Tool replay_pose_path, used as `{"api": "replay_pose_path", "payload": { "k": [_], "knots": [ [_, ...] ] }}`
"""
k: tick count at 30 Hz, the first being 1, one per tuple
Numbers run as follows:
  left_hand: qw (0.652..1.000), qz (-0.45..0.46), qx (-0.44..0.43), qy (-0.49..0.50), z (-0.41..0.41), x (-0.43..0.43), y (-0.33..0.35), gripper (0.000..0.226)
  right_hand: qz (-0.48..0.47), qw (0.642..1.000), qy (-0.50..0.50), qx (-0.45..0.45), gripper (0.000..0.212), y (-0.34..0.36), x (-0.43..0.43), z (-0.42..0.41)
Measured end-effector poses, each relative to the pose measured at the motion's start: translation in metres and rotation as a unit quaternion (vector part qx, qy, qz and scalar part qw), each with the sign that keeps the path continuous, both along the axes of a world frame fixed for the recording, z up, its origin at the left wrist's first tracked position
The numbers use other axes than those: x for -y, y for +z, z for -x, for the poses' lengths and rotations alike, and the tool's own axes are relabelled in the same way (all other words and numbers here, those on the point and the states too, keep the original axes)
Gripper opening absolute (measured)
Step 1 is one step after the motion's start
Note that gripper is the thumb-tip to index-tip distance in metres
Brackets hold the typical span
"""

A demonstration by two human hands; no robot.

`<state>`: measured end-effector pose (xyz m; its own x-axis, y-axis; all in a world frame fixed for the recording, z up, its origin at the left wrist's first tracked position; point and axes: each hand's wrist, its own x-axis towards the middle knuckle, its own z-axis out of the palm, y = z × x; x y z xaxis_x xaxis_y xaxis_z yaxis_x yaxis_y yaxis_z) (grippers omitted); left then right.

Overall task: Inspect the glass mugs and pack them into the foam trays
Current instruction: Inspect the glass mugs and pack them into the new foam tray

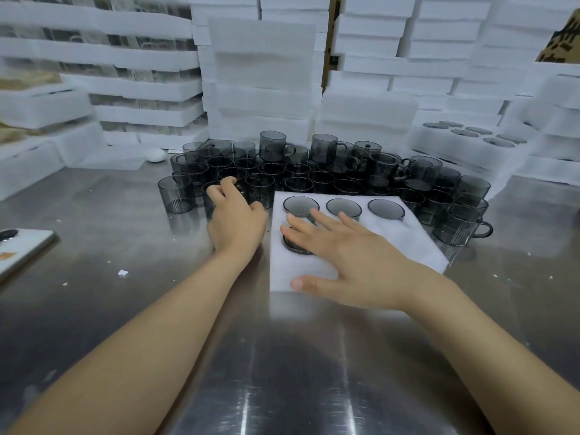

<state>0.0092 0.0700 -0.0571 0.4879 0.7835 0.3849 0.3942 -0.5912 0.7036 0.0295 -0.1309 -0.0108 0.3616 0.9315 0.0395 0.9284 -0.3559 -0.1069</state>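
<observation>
A: Mugs point(314, 174), smoked grey glass, cluster at the back of the steel table point(282, 356); some are stacked two high, each with a ribbed wall and a small loop handle.

B: And the hands?

A: The left hand point(237, 215) reaches into the near left edge of the cluster, its fingers curled over the rim of one mug point(216, 199); whether they truly grip it, I cannot tell. The right hand point(342, 255) lies flat with fingers spread on the foam tray point(417, 249), just beside the cluster.

B: The tray itself?

A: White, soft-looking, square-cut, with round wells. Three mugs sit sunk in the far row point(343, 207); a fourth point(295, 246) shows half under the right fingers.

B: Around that?

A: Stacks of white foam trays point(263, 73) wall off the back, and one filled tray point(470, 136) rests at right. A flat white device point(22, 249) lies at the table's left edge.
</observation>
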Motion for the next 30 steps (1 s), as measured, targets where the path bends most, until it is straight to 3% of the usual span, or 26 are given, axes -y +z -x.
{"api": "replay_pose_path", "payload": {
  "k": [3, 7, 13, 16, 19, 22, 24, 30],
  "knots": [
    [1.0, -0.023, -0.017, 0.01, 0.002, -0.003, 0.001, 0.048, 0.027, 1.0, 0.005, -0.002, 0.078, -0.001, 0.002, 0.0],
    [0.999, -0.013, 0.006, 0.04, 0.003, -0.012, 0.002, 0.04, -0.004, 1.0, 0.009, -0.017, 0.087, -0.001, 0.002, -0.001],
    [0.988, 0.058, 0.099, 0.104, 0.008, -0.023, 0.007, 0.038, -0.047, 0.998, 0.006, -0.042, 0.069, -0.002, 0.001, -0.003],
    [0.975, 0.041, 0.192, 0.102, 0.009, -0.018, 0.014, 0.032, -0.09, 0.991, -0.01, -0.099, 0.064, -0.002, 0.0, -0.005],
    [0.956, -0.093, 0.278, 0.001, 0.011, -0.004, 0.021, 0.026, -0.216, 0.945, -0.041, -0.244, 0.043, -0.001, 0.002, -0.011],
    [0.917, -0.285, 0.264, -0.091, 0.01, 0.012, 0.024, 0.024, -0.333, 0.879, -0.084, -0.332, 0.051, -0.002, 0.002, -0.019],
    [0.887, -0.378, 0.229, -0.135, 0.009, 0.017, 0.022, 0.026, -0.379, 0.857, -0.112, -0.33, 0.059, -0.004, 0.0, -0.022],
    [0.798, -0.515, 0.215, -0.227, 0.008, 0.006, 0.021, 0.024, -0.437, 0.83, -0.14, -0.317, 0.074, -0.005, -0.001, -0.023]
  ]
}}
